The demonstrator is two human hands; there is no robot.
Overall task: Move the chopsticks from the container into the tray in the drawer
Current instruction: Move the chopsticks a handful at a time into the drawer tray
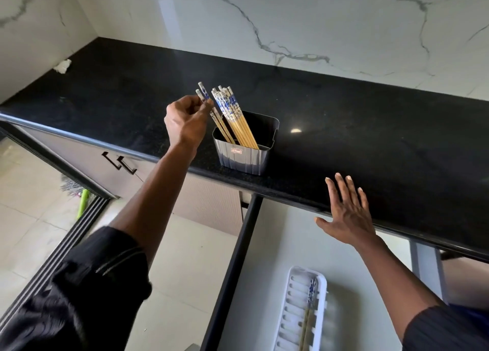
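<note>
A grey ribbed container (pixel 244 152) stands near the front edge of the black countertop (pixel 357 128). Several wooden chopsticks (pixel 238 120) with blue-and-white tops lean in it. My left hand (pixel 186 120) is pinched on a pair of chopsticks (pixel 203 92) at their tops; their lower ends still reach into the container. My right hand (pixel 346 210) hovers open with fingers spread over the counter's front edge, holding nothing. Below, the drawer (pixel 267 245) stands pulled out. In it lies a white slotted tray (pixel 293 305) with two chopsticks (pixel 308 313) on it.
A crumpled white cloth (pixel 63 66) lies at the counter's far left corner. Marble walls rise behind and to the left. Cabinet doors with dark handles (pixel 120 163) sit under the counter at left. A green-handled broom (pixel 79 200) leans on the tiled floor.
</note>
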